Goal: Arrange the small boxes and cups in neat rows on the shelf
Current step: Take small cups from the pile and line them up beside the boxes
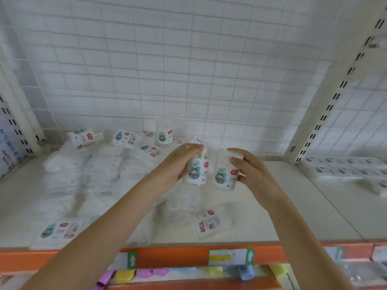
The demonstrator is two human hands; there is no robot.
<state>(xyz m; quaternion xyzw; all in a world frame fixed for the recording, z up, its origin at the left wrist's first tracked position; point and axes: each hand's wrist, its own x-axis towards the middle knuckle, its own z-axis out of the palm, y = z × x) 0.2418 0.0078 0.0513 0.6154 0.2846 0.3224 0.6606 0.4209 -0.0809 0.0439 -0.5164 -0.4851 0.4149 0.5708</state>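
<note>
Shelf (272,206) cream, wire grid (188,70) behind. Flat white packs (83,174) spread over the 9 o'clock half. Left hand (178,166) grips one cup (198,170), right hand (251,170) grips another (225,174); both upright, side by side mid-shelf, just apart. Third cup (164,133) upright at 12 o'clock by the grid. One cup (208,223) lies tipped at 6 o'clock.
</note>
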